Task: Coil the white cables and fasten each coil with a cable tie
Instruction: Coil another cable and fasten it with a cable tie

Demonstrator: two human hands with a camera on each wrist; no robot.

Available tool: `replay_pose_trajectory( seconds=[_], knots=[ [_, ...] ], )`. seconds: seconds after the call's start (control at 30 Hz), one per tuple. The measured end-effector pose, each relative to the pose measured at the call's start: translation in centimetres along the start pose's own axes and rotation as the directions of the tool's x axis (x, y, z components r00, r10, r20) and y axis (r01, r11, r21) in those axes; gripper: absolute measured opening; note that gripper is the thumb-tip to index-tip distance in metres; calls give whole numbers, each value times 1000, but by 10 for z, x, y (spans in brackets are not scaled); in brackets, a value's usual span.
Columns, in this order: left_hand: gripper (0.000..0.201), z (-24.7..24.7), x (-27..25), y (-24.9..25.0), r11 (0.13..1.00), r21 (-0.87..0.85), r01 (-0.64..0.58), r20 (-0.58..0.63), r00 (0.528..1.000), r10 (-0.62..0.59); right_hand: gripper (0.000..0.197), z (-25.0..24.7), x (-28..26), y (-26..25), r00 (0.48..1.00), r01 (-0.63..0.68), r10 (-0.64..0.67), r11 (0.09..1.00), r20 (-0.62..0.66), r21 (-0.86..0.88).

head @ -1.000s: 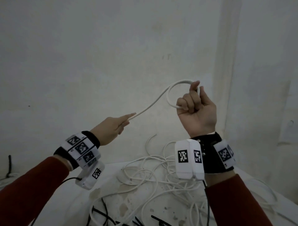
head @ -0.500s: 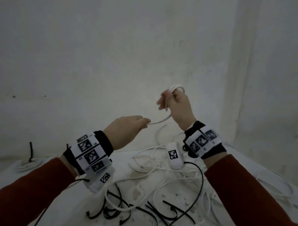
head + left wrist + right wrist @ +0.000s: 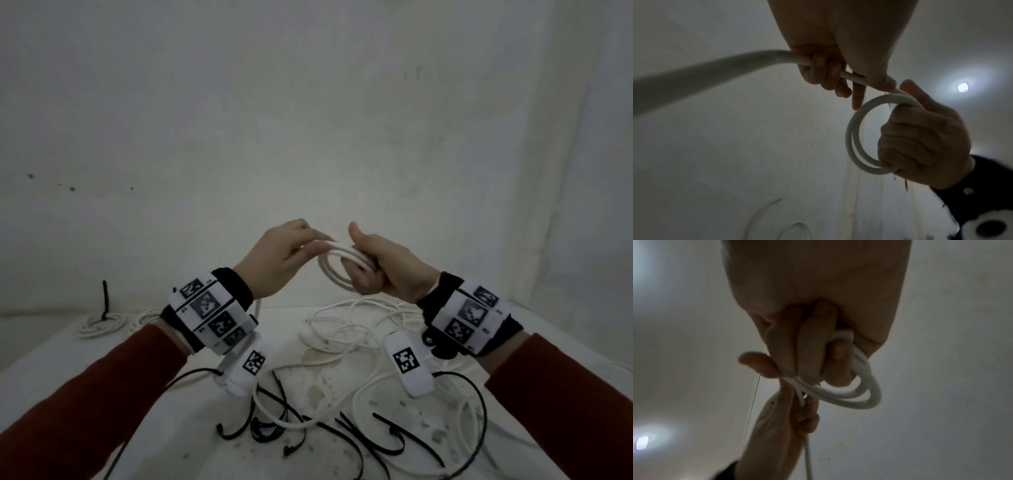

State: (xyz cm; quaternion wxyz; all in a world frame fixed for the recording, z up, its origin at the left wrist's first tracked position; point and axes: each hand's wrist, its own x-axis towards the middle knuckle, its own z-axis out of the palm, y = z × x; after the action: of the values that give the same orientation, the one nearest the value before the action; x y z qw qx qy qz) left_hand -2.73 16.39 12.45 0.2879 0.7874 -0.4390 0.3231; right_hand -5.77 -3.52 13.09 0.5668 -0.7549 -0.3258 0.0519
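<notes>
The worktop is the biggest thing here and serves as a holding area: a loose tangle of white cables sprawls across its middle, waiting to be wound, and black cable ties lie scattered along the near edge, where either hand could reach one once a coil is ready. At the far left sits a finished coil, pushed out of the way with a black tie standing up from it (so at least one cable looks done, judging by that). Above the tangle both hands are raised together, probably so the slack hangs free instead of snagging on the pile. The right hand has its fingers curled through and clamped round a small coil of about two turns, acting as the form that keeps the loops one size. The left hand, right beside it, pinches the loose cable between thumb and fingers just where it meets the coil, guiding the next turn on; the rest of that cable trails down towards the worktop
</notes>
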Motion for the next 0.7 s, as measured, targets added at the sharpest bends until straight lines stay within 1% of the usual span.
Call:
replay_pose_trajectory(
  seconds=[0.03,0.07,0.13,0.17,0.23,0.3,0.33,0.4,0.43,0.5,0.57,0.63,0.7],
  knots=[
    [30,0,1,3,996,-73,41,-10,999,-42,70,2,2,1,1000,27,-26,994,-6,110],
    [27,-1,2,8,983,-154,96,-11,995,-98,68,3,4,1,998,57,-52,980,-31,192],
    [31,-2,2,15,921,-335,197,22,979,-202,62,6,7,-1,988,124,-92,952,-123,282],
    [33,-2,3,17,887,-400,233,49,971,-233,59,7,9,-3,979,154,-103,940,-178,303],
    [34,-3,3,21,837,-479,264,86,963,-255,54,7,13,-6,957,201,-117,929,-267,312],
    [37,-4,4,24,788,-553,273,89,959,-269,49,8,16,-9,948,215,-124,928,-292,304],
    [36,-4,4,26,759,-588,279,79,954,-289,47,8,17,-9,951,218,-132,929,-281,299],
    [36,-5,4,28,720,-631,290,42,939,-342,46,8,18,-8,966,208,-147,932,-214,296],
    [37,-5,5,29,722,-627,291,14,931,-364,45,8,18,-8,976,188,-142,932,-163,311],
    [38,-4,6,29,767,-582,272,-53,928,-368,43,6,17,-9,994,113,-109,913,-34,391],
    [38,-3,7,30,804,-538,254,-91,930,-355,42,6,14,-11,993,28,-82,862,83,506],
    [38,-2,10,32,810,-526,260,-89,930,-356,45,9,11,-13,987,-15,-80,816,139,578],
    [37,-2,13,34,807,-523,273,-67,931,-359,48,12,8,-16,984,-32,-78,807,160,590]
  ],
)
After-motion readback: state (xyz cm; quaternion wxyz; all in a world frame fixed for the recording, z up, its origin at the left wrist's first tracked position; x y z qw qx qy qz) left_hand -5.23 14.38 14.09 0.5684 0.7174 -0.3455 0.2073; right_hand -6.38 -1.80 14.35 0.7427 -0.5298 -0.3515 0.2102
